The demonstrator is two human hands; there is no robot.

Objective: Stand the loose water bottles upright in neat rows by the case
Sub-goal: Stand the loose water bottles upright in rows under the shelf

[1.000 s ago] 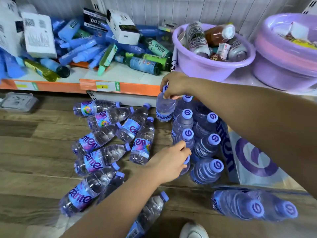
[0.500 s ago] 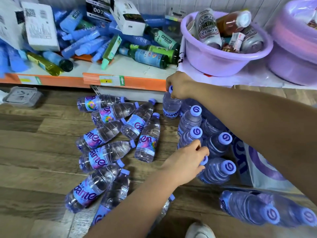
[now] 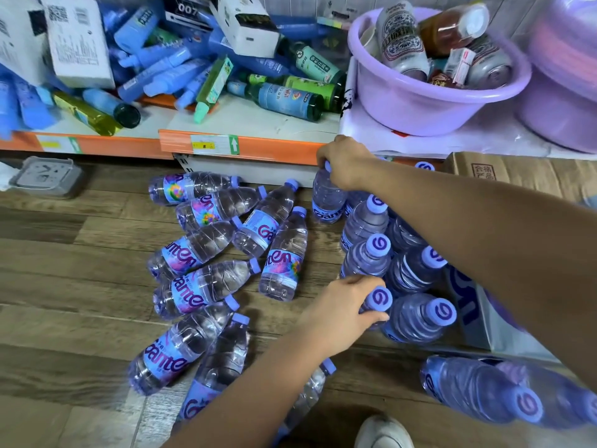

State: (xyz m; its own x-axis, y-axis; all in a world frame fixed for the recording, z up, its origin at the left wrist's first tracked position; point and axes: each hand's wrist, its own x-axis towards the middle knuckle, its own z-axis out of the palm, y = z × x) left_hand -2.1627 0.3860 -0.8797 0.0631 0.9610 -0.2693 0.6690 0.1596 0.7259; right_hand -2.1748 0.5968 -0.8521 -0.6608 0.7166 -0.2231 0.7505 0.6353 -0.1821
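Several clear water bottles with blue caps lie loose on the wooden floor, among them one at the pile's right edge and one at the front. Upright bottles stand in rows beside the printed case. My right hand grips the neck of an upright bottle at the far end of the rows. My left hand holds the neck of an upright bottle, its cap showing past my fingers. Two more bottles lie at the front right.
A low shelf with an orange edge holds jumbled bottles and boxes. A purple basin of drinks sits on a white ledge. A cardboard box lies behind my right arm. A grey lidded box sits far left; a white shoe shows below.
The camera has drawn closer and tilted down. Both hands keep their hold on the same two upright bottles; the left hand has shifted slightly right with its bottle towards the rows.
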